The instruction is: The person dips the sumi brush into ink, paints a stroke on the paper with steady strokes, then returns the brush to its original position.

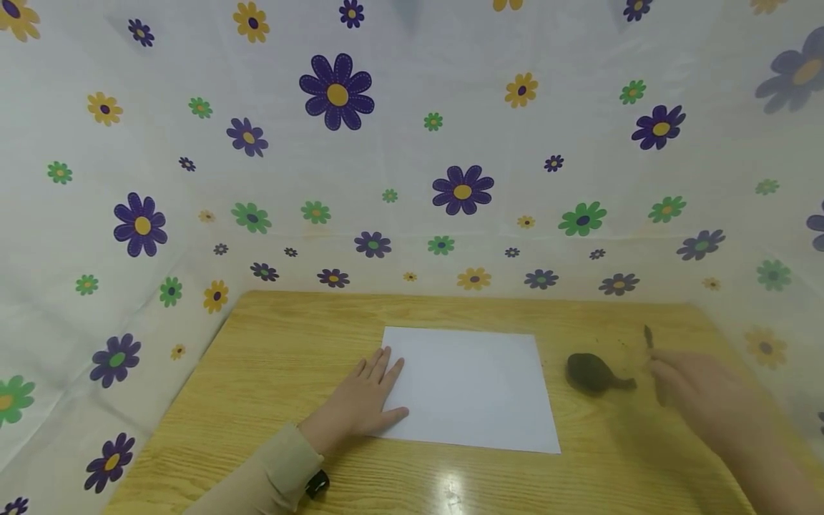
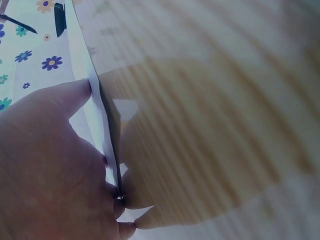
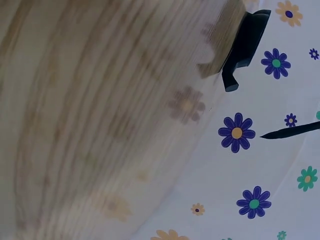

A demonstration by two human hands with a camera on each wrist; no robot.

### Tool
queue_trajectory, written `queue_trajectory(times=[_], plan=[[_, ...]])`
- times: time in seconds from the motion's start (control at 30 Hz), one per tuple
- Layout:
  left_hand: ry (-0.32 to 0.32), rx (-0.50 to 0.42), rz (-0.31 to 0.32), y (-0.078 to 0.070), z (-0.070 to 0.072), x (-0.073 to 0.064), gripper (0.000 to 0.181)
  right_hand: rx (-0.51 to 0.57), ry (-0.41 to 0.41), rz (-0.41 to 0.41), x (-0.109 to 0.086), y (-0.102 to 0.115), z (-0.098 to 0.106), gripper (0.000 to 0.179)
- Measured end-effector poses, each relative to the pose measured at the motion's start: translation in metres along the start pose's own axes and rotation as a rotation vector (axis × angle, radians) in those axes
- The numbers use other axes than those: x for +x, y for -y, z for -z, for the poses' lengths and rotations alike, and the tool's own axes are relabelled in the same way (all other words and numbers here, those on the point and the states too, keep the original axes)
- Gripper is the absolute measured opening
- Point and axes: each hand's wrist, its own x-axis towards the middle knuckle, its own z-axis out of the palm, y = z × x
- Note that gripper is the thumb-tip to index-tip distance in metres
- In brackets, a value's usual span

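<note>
Take 12 o'clock as the table's far edge and the paper (image 1: 476, 393) as the dial centre. The paper lies flat on the wooden table (image 1: 257, 357) and is blank. At 9 o'clock, your left hand (image 1: 357, 400) rests palm down over the paper's side edge; its fingers are slightly spread, with the thumb set well apart on the sheet. At 3 o'clock, just beside the paper, is the dark object (image 1: 587, 372); its narrow neck points to 3 o'clock, towards your right hand (image 1: 714, 397). Your right thumb and fingertips pinch the pointed tool (image 1: 648, 335), its dark tip projecting towards 12 o'clock. You cannot tell the lie of the other right fingers: blurred. Small specks (image 1: 621, 345) mark the table at 1 o'clock from the dark object. Flowered cloth (image 1: 386, 143) stands beyond the table.
</note>
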Motion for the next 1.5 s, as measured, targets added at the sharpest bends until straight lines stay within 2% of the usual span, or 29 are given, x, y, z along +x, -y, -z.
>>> queue_trajectory(times=[0.13,0.23,0.3,0.4,0.5,0.57,0.63,0.73,0.83,0.9,1.07,1.13,1.2,1.33,1.5], plan=[[-0.003,0.002,-0.004,0.0,-0.001,0.0,0.086,-0.154,-0.192,0.107,-0.004,0.0,-0.004,0.019],[-0.004,0.005,-0.006,0.0,-0.001,-0.001,0.086,-0.088,-0.276,0.027,-0.006,0.002,-0.006,0.024],[-0.005,0.006,-0.007,0.001,-0.001,-0.001,0.086,0.017,-0.364,0.001,-0.007,0.003,-0.008,0.02],[-0.004,0.0,-0.006,0.001,-0.001,-0.002,0.086,0.145,-0.517,0.013,-0.007,0.007,-0.012,0.013],[-0.003,-0.003,-0.004,0.001,-0.001,-0.003,0.086,0.167,-0.616,0.041,-0.006,0.014,-0.014,0.017],[-0.004,0.001,-0.002,0.001,-0.002,-0.002,0.086,0.114,-0.667,0.047,-0.006,0.017,-0.015,0.034],[-0.006,0.005,0.0,0.001,-0.003,-0.002,0.086,0.091,-0.685,0.039,-0.006,0.021,-0.014,0.054],[-0.012,0.009,0.0,0.001,-0.004,-0.002,0.086,0.064,-0.715,0.03,-0.007,0.024,-0.013,0.065],[-0.017,0.014,-0.002,0.001,-0.006,-0.001,0.086,0.081,-0.727,0.024,-0.008,0.024,-0.014,0.037],[-0.02,0.017,-0.004,0.002,-0.008,-0.001,0.086,0.146,-0.729,-0.015,-0.01,0.024,-0.016,0.016],[-0.024,0.014,-0.008,0.003,-0.01,-0.001,0.087,0.278,-0.775,-0.16,-0.013,0.023,-0.025,0.017],[-0.025,0.012,-0.011,0.003,-0.01,-0.002,0.087,0.31,-0.81,-0.183,-0.013,0.022,-0.027,0.017],[-0.027,0.01,-0.014,0.003,-0.009,-0.002,0.086,0.345,-0.842,-0.167,-0.011,0.019,-0.029,0.017],[-0.027,0.008,-0.014,0.002,-0.008,-0.002,0.086,0.404,-0.894,-0.077,-0.007,0.016,-0.032,0.021],[-0.031,0.008,-0.01,0.001,-0.007,-0.002,0.086,0.427,-0.911,-0.053,-0.005,0.015,-0.034,0.024]])
